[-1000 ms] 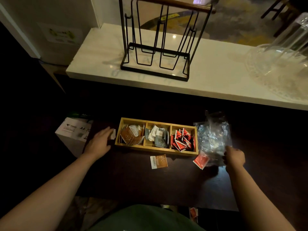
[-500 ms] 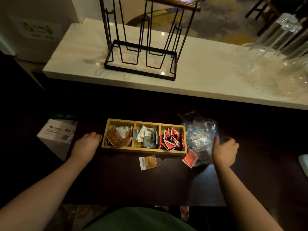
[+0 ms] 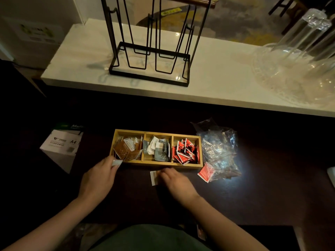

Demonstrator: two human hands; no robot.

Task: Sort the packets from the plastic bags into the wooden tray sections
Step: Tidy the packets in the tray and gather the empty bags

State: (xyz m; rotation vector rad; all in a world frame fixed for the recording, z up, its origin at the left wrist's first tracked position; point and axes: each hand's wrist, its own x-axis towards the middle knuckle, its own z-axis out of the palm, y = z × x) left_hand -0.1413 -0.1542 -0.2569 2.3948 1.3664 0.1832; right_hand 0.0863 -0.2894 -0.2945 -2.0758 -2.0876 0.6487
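Observation:
A wooden tray (image 3: 154, 164) with three sections lies on the dark table. Its left section holds brown packets (image 3: 126, 148), the middle one grey and white packets (image 3: 159, 148), the right one red packets (image 3: 185, 151). Crumpled clear plastic bags (image 3: 219, 151) lie right of the tray, with a red packet (image 3: 205, 173) at their front edge. My left hand (image 3: 98, 178) sits at the tray's front left corner, pinching a small white packet (image 3: 117, 163). My right hand (image 3: 176, 182) lies in front of the tray, fingers curled over a loose packet (image 3: 153, 177) whose white end shows.
A black wire rack (image 3: 150, 69) stands on the raised white counter (image 3: 217, 82) behind the table. Clear glassware (image 3: 299, 60) fills the counter's right end. A box of A4 paper (image 3: 61, 147) sits left of the tray. A pale object (image 3: 331, 175) shows at the right edge.
My right hand left the plastic bags and moved left onto the loose packet in front of the tray. My left hand shifted right to the tray's front left corner.

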